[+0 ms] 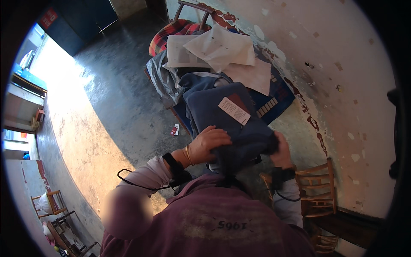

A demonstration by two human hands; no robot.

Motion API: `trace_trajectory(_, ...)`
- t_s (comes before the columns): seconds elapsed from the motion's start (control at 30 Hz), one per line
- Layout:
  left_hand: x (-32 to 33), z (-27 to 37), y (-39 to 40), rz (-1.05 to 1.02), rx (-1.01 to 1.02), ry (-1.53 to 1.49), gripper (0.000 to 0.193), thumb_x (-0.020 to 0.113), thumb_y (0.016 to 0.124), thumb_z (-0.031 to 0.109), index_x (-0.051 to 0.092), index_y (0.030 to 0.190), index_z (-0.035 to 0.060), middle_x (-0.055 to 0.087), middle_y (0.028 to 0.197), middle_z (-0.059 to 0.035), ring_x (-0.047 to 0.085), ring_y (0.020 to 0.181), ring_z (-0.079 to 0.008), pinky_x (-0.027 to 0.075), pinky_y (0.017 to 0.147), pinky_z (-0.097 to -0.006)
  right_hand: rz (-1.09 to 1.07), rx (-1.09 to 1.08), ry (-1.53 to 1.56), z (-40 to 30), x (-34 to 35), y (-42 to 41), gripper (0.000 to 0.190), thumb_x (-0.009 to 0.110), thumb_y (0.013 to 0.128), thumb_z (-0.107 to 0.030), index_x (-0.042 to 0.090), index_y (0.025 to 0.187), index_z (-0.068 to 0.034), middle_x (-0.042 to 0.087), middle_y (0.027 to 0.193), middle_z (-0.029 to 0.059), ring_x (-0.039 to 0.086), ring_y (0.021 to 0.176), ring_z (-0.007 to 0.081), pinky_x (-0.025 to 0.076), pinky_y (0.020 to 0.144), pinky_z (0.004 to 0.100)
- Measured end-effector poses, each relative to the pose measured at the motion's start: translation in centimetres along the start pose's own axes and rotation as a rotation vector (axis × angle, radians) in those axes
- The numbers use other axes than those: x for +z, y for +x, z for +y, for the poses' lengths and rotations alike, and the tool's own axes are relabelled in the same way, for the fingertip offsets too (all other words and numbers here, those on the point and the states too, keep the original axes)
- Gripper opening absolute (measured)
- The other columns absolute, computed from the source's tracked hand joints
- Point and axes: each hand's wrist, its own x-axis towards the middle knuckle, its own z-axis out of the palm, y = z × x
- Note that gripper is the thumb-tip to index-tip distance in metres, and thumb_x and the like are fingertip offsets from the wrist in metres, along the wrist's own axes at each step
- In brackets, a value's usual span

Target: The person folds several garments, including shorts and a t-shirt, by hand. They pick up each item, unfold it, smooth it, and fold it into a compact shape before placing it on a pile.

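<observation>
A dark blue folded garment (208, 106) lies before me, with a white printed hang tag (234, 110) on top. My left hand (208, 144) rests on its near left part, fingers spread over the cloth. At the near right edge, my right hand (282, 151) grips the fabric, its fingertips partly hidden by the garment. The cloth between my hands is bunched and blurred. Behind the garment are white packing sheets or bags (221, 48) and, at the left, a crumpled grey plastic bag (162, 77).
A blue printed surface (279, 102) lies under the pile, beside the peeling wall (346, 96). A red plaid cloth (176, 29) is at the far end. A small tag (175, 129) lies on the concrete floor (128, 96). A wooden chair (316, 189) stands near my right arm.
</observation>
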Motion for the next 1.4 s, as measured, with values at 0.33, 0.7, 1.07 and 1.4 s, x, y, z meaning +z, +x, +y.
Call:
trace_trajectory(0.33, -4.7, -0.1, 4.6, 0.8, -0.314, -1.367, 0.026, 0.047, 0.097, 0.007, 0.053, 0.122, 0.0027, 0.062, 0.11, -0.0027, 0.059, 0.099, -0.0109, 0.048, 0.088, -0.0256, 0.064, 0.037, -0.196, -4.9, 7.9, 2.9, 0.044, 0.059, 0.089, -0.01, 0.047, 0.13, -0.004, 0.056, 0.121, 0.0062, 0.055, 0.106, 0.0151, 0.045, 0.09, 0.0299)
trace_trajectory(0.7, -7.6, -1.5, 5.5, 0.807, -0.458, -0.922, 0.028, 0.043, 0.094, 0.008, 0.054, 0.119, -0.0005, 0.061, 0.107, -0.0032, 0.057, 0.097, -0.0104, 0.045, 0.086, -0.0238, -0.191, -0.659, -0.877, -8.6, 14.4, 1.9, 0.014, 0.062, 0.087, -0.007, 0.062, 0.1, -0.002, 0.066, 0.089, 0.0091, 0.061, 0.072, 0.0144, 0.048, 0.064, 0.0269)
trace_trajectory(1.07, -4.9, 2.0, 5.9, 0.664, -0.255, 0.178, 0.051, 0.073, 0.064, 0.024, 0.049, 0.105, 0.0042, 0.053, 0.097, -0.0144, 0.053, 0.096, -0.0342, 0.039, 0.083, -0.0403, -0.3, 0.476, 0.019, -5.7, 14.1, 4.1, 0.062, 0.044, 0.089, -0.059, 0.061, 0.109, -0.002, 0.068, 0.091, 0.0129, 0.067, 0.073, 0.0273, 0.055, 0.064, 0.0386)
trace_trajectory(1.4, -3.3, 0.0, 3.6, 0.65, -0.302, 0.273, 0.027, 0.058, 0.064, 0.002, 0.057, 0.091, 0.0054, 0.059, 0.091, -0.0142, 0.054, 0.09, -0.036, 0.042, 0.077, -0.042, -0.058, 0.577, -0.205, -2.8, 12.6, 2.7, 0.037, 0.049, 0.087, -0.033, 0.066, 0.092, 0.0, 0.066, 0.073, 0.0105, 0.061, 0.058, 0.019, 0.05, 0.052, 0.0296)
